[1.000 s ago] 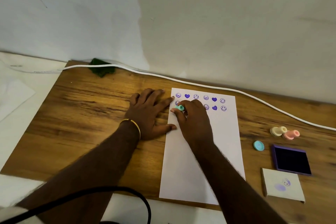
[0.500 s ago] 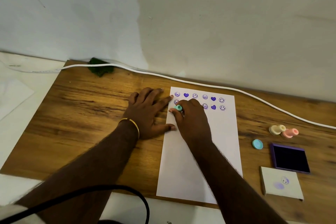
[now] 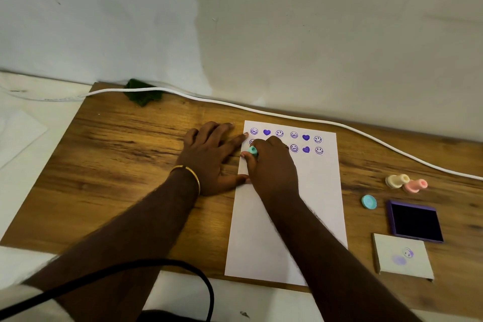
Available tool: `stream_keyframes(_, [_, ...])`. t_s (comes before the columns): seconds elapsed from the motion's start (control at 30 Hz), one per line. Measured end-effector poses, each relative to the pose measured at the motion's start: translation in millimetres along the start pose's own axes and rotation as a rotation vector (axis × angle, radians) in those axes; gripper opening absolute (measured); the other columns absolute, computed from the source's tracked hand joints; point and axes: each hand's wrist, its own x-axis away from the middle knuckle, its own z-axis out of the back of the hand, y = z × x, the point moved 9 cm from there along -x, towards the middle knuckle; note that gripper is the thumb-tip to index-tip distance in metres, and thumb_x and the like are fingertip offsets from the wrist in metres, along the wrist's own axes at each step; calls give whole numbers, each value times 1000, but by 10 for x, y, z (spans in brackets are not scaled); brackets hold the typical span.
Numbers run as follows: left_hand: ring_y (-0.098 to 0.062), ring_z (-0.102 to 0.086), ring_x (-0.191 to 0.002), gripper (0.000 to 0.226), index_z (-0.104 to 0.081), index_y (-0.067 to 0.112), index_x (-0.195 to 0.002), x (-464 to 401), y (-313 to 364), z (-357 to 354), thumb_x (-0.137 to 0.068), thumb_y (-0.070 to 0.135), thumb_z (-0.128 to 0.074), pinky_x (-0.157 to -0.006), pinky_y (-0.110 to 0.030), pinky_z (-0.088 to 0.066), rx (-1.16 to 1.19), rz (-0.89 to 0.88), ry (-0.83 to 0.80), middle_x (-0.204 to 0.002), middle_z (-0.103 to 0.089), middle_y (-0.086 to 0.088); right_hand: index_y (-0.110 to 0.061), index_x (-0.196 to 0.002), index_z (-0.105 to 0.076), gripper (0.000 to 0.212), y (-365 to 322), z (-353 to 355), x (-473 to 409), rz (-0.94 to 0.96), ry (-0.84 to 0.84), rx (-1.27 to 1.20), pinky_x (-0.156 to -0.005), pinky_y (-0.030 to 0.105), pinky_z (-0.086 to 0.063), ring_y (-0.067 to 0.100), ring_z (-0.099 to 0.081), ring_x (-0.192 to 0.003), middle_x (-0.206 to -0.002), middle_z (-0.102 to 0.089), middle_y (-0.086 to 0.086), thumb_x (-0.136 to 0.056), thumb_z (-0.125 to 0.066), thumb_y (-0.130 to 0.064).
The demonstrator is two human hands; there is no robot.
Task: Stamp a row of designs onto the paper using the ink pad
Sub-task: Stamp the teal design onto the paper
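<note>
Left hand (image 3: 209, 159) flat, fingers spread, pinning paper (image 3: 313, 191) edge on desk (image 3: 117, 165). Right hand (image 3: 271, 165) pinched on stamp (image 3: 253, 150), pressing into second row. Top row full; second row nearly filled. Ink pad (image 3: 415, 222) open far right.

The paper (image 3: 300, 204) lies on the table (image 3: 125, 165), right of centre, reaching from near the back edge to the front edge. Two rows of stamped designs (image 3: 305, 137) run along its far end. To its right, toward the right edge, lie two stamps (image 3: 406, 182) side by side; in front of them sit a cap (image 3: 368, 201) and the ink pad (image 3: 415, 221), and the lid (image 3: 402, 259) lies nearest the front. A cable (image 3: 287, 115) runs along the back edge.
</note>
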Motion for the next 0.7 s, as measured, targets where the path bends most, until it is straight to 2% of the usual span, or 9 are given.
stream_keyframes(0.23, [-31,-19,-141,91,-19,45,-149,-12,-5,-10,-70,88,-27,-106,-57,-20,-9,-1,-4,-156,-25,-2,-17,-130,-55,35,-110,38,-54,5,-26,101,-89,31,-46,23,-52,-115,-129,-54,8,-98,-52,-31])
stream_keyframes(0.4, [-32,-20,-141,89,-19,45,-148,-7,-5,-20,-70,88,-28,-107,-57,-20,-12,4,-2,-156,-25,-2,-16,-129,-56,34,-117,28,-49,-5,-19,76,-90,32,-46,24,-53,-115,-129,-54,9,-97,-54,-28])
stream_keyframes(0.53, [-31,-20,-141,89,-20,45,-148,-12,-8,-9,-70,88,-28,-107,-56,-19,-11,7,1,-156,-25,-1,-16,-133,-53,38,-83,1,-29,-25,-28,35,-97,32,-43,23,-50,-121,-136,-51,9,-99,-51,-31])
stream_keyframes(0.7, [-31,-19,-141,90,-20,45,-148,1,-2,0,-69,89,-25,-107,-57,-19,-1,5,-3,-156,-25,-2,-16,-131,-54,36,-93,1,-44,-38,-15,43,-93,33,-46,24,-52,-117,-132,-52,10,-97,-54,-27])
